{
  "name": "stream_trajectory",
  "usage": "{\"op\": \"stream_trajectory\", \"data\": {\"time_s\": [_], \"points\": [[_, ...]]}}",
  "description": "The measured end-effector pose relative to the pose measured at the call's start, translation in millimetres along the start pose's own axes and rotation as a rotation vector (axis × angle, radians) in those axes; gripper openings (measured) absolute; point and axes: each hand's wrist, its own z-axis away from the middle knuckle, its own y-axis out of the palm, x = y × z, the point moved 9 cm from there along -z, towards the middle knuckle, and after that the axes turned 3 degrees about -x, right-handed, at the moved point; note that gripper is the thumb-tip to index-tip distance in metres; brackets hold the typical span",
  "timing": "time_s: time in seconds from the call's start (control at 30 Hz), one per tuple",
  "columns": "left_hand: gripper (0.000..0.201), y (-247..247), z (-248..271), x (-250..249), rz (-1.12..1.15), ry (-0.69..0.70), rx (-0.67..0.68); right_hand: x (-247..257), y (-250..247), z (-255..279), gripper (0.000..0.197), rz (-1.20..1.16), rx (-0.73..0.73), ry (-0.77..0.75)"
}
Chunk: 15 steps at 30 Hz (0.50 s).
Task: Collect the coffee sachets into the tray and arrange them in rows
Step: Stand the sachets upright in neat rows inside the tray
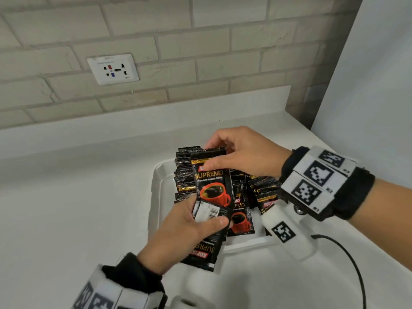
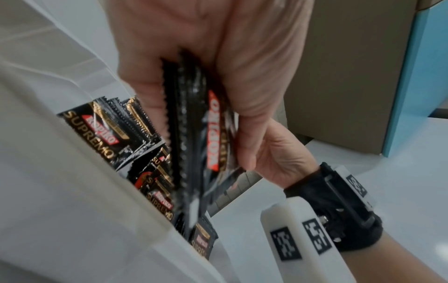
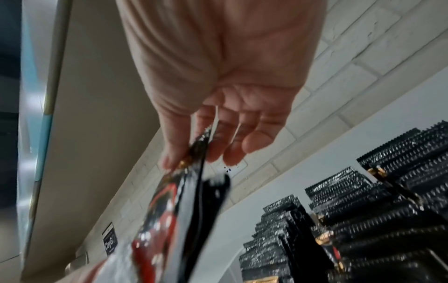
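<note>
A white tray [image 1: 156, 190] sits on the white counter and holds black Kopiko Supremo coffee sachets. Rows of sachets [image 1: 185, 175] stand overlapped along its left side; the same rows of sachets [image 3: 363, 220] show in the right wrist view. Loose sachets [image 1: 242, 221] lie in the tray's middle and right. My left hand [image 1: 209, 219] grips a bundle of sachets [image 1: 205, 250] over the tray's near edge, thumb on top. My right hand [image 1: 209, 156] pinches the top edge of the front sachet [image 1: 211, 188] of that bundle. The pinched sachet [image 3: 164, 220] looks blurred.
A brick wall with a white socket plate [image 1: 113, 69] runs behind the counter. A white panel [image 1: 367, 85] closes off the right side. A black cable [image 1: 356, 264] loops on the counter at the near right. Bare counter lies left of the tray.
</note>
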Motion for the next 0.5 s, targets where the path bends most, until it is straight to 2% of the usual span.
{"op": "stream_trajectory", "data": {"time_s": [0.03,0.1,0.17,0.2,0.27,0.5], "points": [[0.017,0.5,0.7,1.1,0.013,-0.007,-0.002,1.2,-6.0,-0.8,0.016,-0.007,-0.045,-0.010],[0.020,-3.7,0.5,6.1,0.068,-0.039,-0.034,-0.8,-34.7,-2.0,0.019,-0.061,-0.273,-0.017],[0.026,-9.7,-1.0,12.2,0.135,-0.076,-0.076,-6.8,-63.4,2.1,0.020,-0.261,-0.471,0.007],[0.027,-12.5,-1.9,14.5,0.163,-0.083,-0.093,-10.3,-70.6,3.9,0.019,-0.359,-0.504,0.023],[0.025,-16.1,-3.6,15.5,0.200,-0.076,-0.119,-15.2,-73.0,6.5,0.017,-0.438,-0.475,0.052],[0.021,-24.2,-7.7,8.0,0.371,-0.023,-0.191,-38.8,-45.9,16.6,0.003,-0.454,-0.199,0.227]]}}
